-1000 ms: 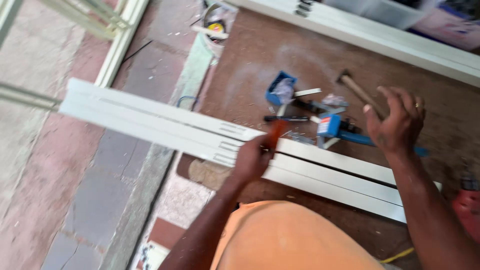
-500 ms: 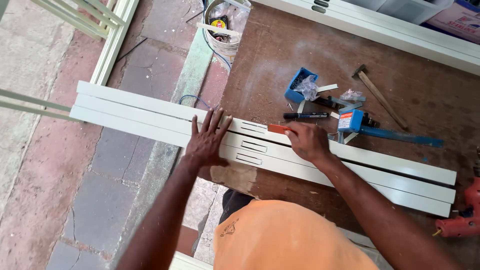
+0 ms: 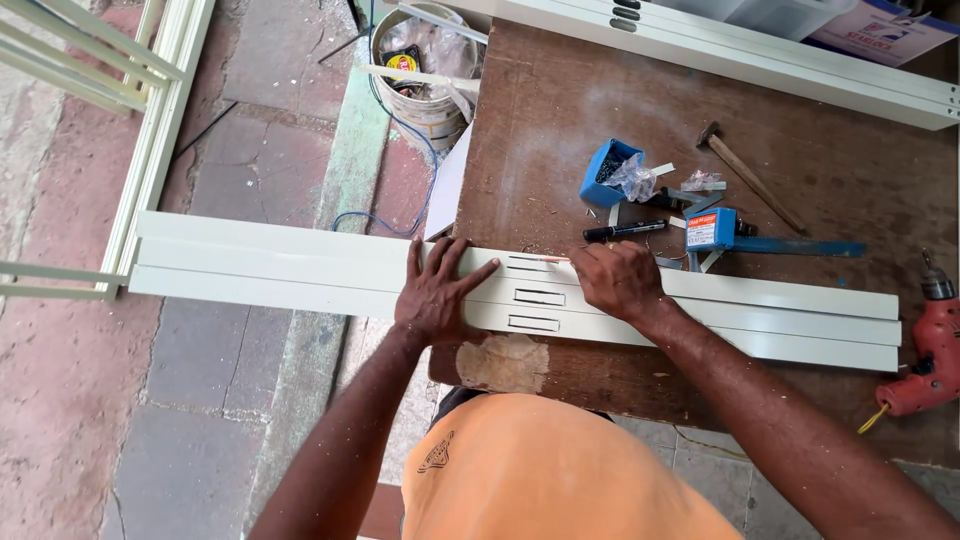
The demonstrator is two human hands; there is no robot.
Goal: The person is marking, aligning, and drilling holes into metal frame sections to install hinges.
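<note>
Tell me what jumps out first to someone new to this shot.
A long white profile lies across the brown table, overhanging its left edge above the paved floor. The left hand presses flat on it while the right hand holds a thin orange tool at the slots. Behind sit a blue box, a hammer and, far right, a red drill.

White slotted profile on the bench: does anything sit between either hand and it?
Nothing visible does. The left hand lies flat on the white profile, and the right hand rests on it beside the slots, holding a thin orange tool.
</note>
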